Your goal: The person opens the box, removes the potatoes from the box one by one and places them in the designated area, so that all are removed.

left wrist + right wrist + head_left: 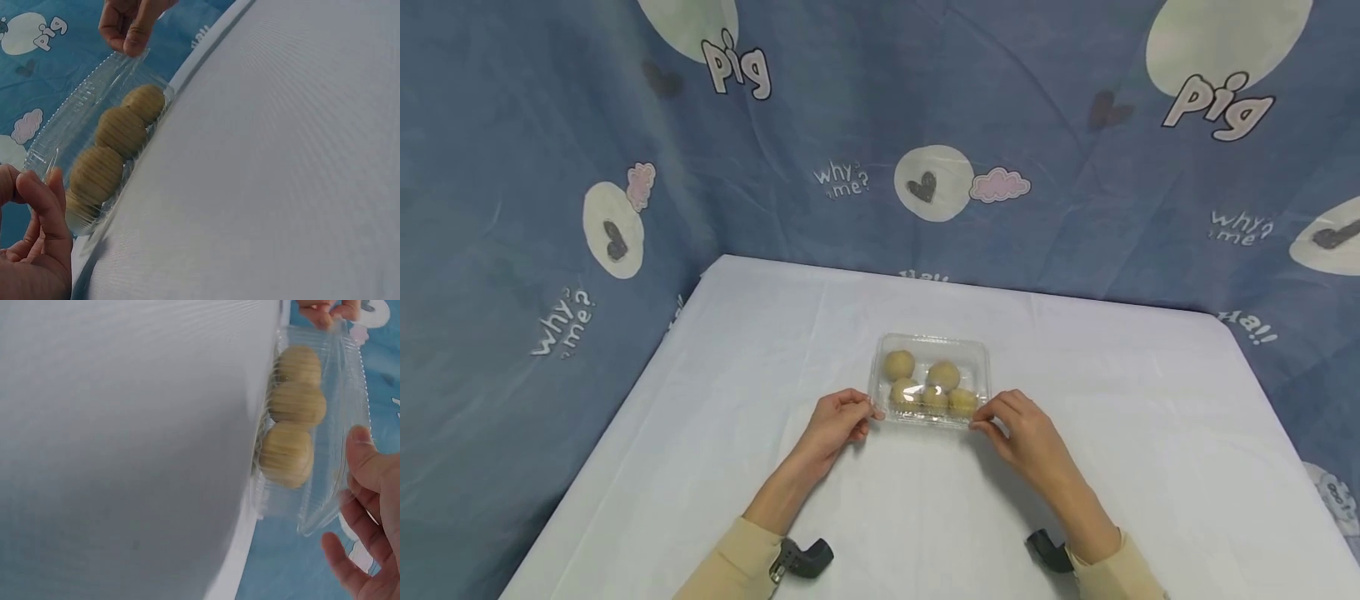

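Note:
A clear plastic box [932, 346] sits on the white table, holding several round, yellowish-brown balls [943, 375]; what they are made of I cannot tell. My left hand [842, 417] pinches the box's near left corner between thumb and fingers. At the near right corner, my right hand [1018, 429] pinches the rim in the same way. From the right wrist, the thumb lies on the transparent lid edge [356, 381] while the lower fingers spread loosely. The clear plastic makes it hard to tell whether the lid is fully closed.
A white cloth covers the table [1120, 400]. Behind and to the left hangs a blue printed curtain [820, 108]. Dark wrist-worn devices [805, 558] show at both sleeves.

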A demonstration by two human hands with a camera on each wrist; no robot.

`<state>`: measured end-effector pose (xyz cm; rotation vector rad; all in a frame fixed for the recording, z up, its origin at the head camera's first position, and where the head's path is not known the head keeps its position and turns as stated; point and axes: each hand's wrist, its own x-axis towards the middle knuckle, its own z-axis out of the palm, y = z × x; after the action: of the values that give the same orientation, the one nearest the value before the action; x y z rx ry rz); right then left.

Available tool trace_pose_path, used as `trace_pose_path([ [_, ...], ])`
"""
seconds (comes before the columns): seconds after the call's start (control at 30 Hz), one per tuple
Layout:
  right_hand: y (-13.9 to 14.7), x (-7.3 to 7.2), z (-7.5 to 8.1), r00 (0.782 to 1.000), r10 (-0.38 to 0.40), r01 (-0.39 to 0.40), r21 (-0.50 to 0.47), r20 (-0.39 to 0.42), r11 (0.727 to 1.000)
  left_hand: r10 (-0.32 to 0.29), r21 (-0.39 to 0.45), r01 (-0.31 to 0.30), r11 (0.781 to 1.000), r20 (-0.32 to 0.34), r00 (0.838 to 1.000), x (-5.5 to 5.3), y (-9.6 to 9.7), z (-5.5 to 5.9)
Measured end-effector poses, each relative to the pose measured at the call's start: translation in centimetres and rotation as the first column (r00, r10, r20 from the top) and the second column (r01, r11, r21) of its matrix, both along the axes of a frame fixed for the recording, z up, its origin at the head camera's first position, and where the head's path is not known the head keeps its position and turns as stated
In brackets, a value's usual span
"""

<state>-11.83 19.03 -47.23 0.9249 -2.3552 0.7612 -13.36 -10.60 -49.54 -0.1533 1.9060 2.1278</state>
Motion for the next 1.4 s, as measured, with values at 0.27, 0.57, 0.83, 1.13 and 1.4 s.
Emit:
trace_pose_path([
  [0.27,0.2,0.1,-0.1,0.996,-0.033,0.045,-0.133,0.088,0.990,0.013,0.020,-0.013,1.000,-0.027,1.000,0.1,0.5,-0.1],
  [0.57,-0.1,0.1,0.5,0.992,-0.066,0.084,-0.177,0.104,0.981,0.015,0.030,-0.014,0.999,-0.032,0.999,0.2,0.4,-0.3],
  [0.83,-0.2,-0.2,0.5,0.998,-0.053,0.057,-0.209,0.023,0.976,0.010,0.069,-0.008,0.998,-0.039,0.999,0.2,0.5,-0.3],
  [1.13,0.5,0.0,0.3,1.000,-0.027,0.027,-0.034,0.012,0.999,-0.003,0.081,0.005,0.997,-0.024,1.000,0.3,0.3,-0.1],
  [1.4,0.2,0.1,0.7,1.000,-0.009,0.010,0.057,-0.021,0.998,-0.002,0.081,0.001,0.997,0.016,1.000,0.1,0.2,-0.2],
])
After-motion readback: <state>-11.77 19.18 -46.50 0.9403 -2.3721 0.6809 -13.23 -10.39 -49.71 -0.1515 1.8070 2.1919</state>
